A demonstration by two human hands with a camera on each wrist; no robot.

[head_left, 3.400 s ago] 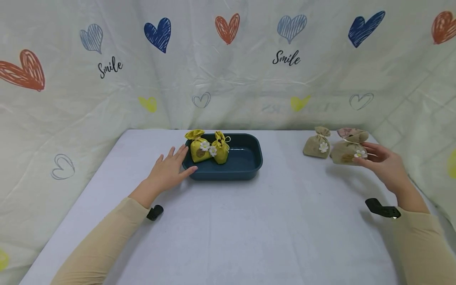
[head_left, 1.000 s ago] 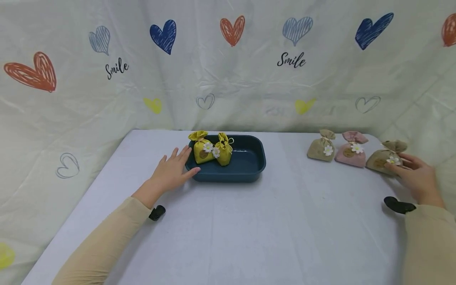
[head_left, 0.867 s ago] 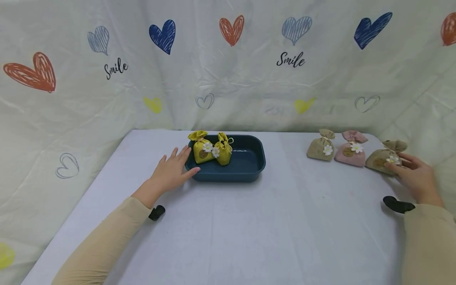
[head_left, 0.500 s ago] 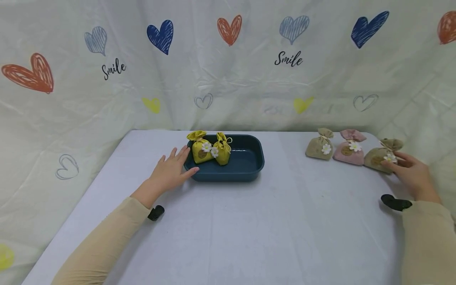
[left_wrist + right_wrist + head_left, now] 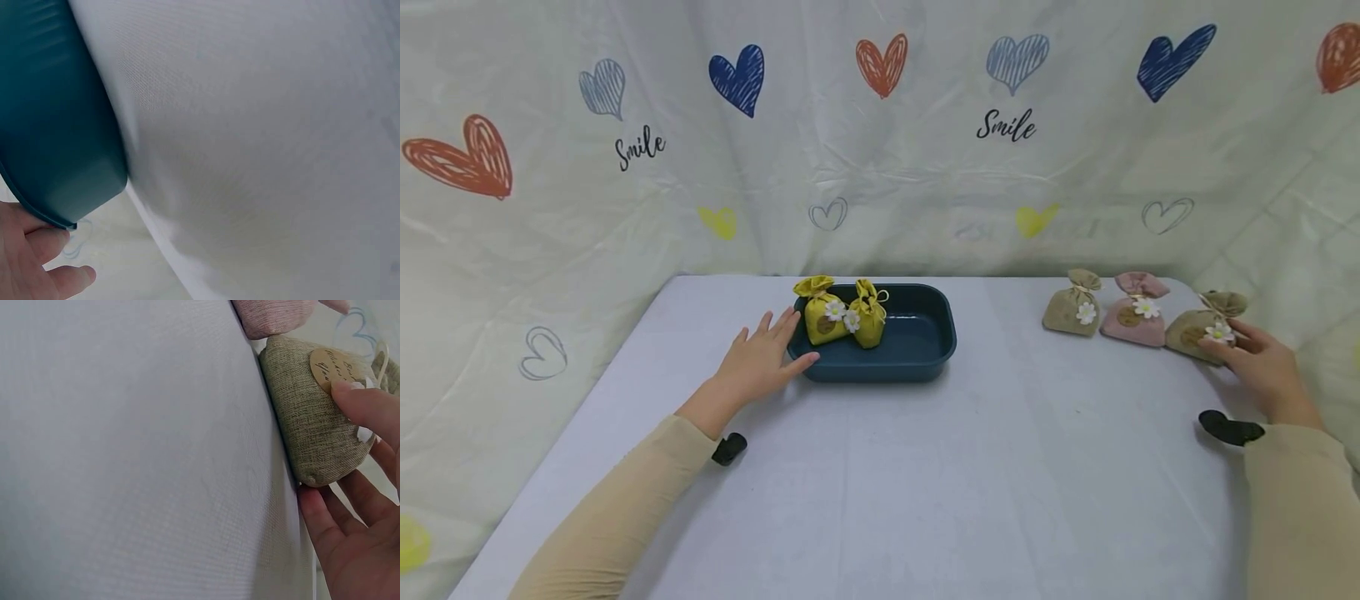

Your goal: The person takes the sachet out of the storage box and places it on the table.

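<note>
My right hand (image 5: 1266,367) pinches a brownish-green drawstring sachet (image 5: 1195,333) with a white daisy, thumb on its front and fingers around its right side. In the right wrist view this sachet (image 5: 312,419) sits on the white cloth, with a round tan label by the thumb. Left of it stand a pink sachet (image 5: 1131,321) and a beige sachet (image 5: 1070,312), in a row. My left hand (image 5: 752,362) lies spread at the left end of a dark teal tray (image 5: 917,371), fingers at its rim. Two yellow sachets, one left (image 5: 826,327) and one right (image 5: 868,325), lean together inside the tray's left half.
A white cloth (image 5: 925,483) covers the table, whose right edge runs close by the brownish-green sachet. Behind rises a pale curtain (image 5: 925,150) printed with hearts. Both wrists wear black straps.
Since the earliest frame my right hand has moved the brownish-green sachet right, from in front of the pink one to the row's right end. Lately little has changed; my left hand stays at the tray.
</note>
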